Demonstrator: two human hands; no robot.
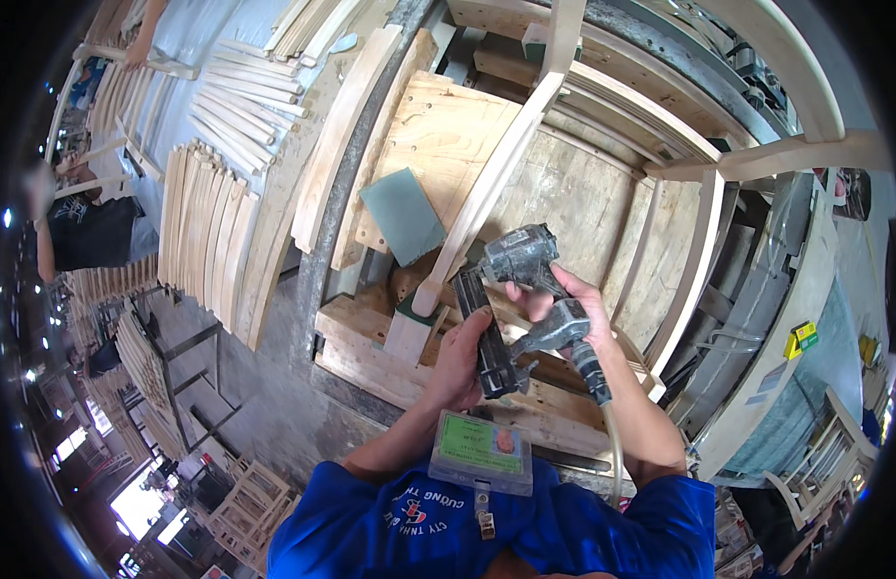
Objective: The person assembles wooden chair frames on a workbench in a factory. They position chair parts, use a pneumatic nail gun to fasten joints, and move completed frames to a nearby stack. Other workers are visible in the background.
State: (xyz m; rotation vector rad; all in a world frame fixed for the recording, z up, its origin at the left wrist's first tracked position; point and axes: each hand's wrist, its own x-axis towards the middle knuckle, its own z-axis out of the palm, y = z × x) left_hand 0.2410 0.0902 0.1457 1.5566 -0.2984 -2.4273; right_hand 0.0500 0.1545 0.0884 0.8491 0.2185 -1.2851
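A dark pneumatic nail gun (521, 253) is held above the near edge of a wooden work jig (448, 125). My right hand (585, 307) is wrapped around its handle, and an air hose (617, 449) runs down from the handle's end. My left hand (458, 359) grips the long black magazine, thumb on top of it. Under and beyond the gun lies a pale wooden frame (496, 174), set in the jig. Its long left rail ends near my left hand, at a block with a green top (409, 333). Where the gun's nose points is hard to see.
A grey-green sheet (405, 214) lies on the jig's plywood, left of the rail. Stacked wooden slats (207, 227) cover a table further left, where another person (91, 227) stands. A curved wooden piece (795, 68) juts in at upper right. A yellow-green box (800, 340) sits at right.
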